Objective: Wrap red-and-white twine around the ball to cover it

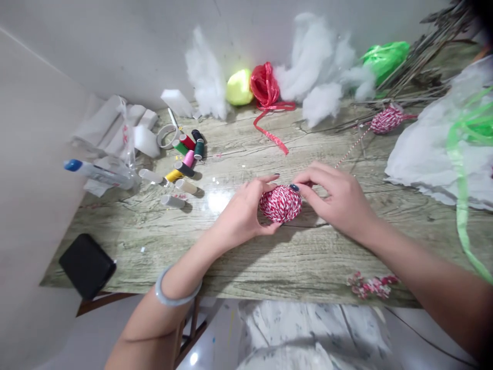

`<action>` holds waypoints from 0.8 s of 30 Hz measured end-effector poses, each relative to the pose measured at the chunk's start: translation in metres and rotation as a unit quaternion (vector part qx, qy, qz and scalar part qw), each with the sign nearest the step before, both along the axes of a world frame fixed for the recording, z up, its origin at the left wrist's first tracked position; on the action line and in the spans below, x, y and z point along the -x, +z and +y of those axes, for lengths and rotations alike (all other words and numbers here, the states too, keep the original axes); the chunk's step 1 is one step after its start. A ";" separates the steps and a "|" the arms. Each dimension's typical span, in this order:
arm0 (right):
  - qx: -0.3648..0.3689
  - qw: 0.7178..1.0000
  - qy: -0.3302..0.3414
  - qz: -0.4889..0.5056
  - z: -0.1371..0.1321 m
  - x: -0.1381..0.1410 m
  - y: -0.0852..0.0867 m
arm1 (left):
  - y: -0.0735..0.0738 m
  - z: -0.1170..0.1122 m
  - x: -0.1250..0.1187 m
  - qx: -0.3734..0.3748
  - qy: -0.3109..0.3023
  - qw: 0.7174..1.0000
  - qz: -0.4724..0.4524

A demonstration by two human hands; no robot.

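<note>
The scene is evenly lit; glare is seen on the table (217,201), and the edges are bent and blurred.

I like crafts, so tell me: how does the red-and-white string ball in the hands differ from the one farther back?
The near ball is round and gripped between the left hand and right hand; the far ball is more oval and lies untouched on the table. A loose strand trails from the far ball toward the hands; none shows on the near ball. Both are wound red-and-white string.
</note>
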State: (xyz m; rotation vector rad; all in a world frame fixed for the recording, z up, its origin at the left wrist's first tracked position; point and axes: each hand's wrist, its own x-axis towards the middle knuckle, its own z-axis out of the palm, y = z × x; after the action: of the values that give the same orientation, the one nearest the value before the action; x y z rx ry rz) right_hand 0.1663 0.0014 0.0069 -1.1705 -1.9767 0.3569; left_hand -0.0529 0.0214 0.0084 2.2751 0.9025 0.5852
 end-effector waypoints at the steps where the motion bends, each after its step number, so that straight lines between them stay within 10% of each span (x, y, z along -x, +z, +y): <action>1: -0.012 1.000 0.002 -0.011 -0.001 0.000 0.001 | 0.000 0.000 0.000 -0.001 0.003 1.000 0.004; 16: -0.203 0.957 0.004 -0.207 -0.009 0.001 0.006 | -0.002 0.003 0.001 0.012 0.081 0.997 0.003; 24: -0.238 0.949 0.052 -0.200 -0.012 0.006 0.002 | -0.009 0.007 0.000 0.209 0.143 0.954 -0.159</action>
State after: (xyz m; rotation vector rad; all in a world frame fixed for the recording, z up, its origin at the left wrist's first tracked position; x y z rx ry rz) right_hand 0.1605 -0.0106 0.0092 -0.8700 -2.3018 -0.3249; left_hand -0.0526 0.0282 -0.0009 1.6296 1.0795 0.7773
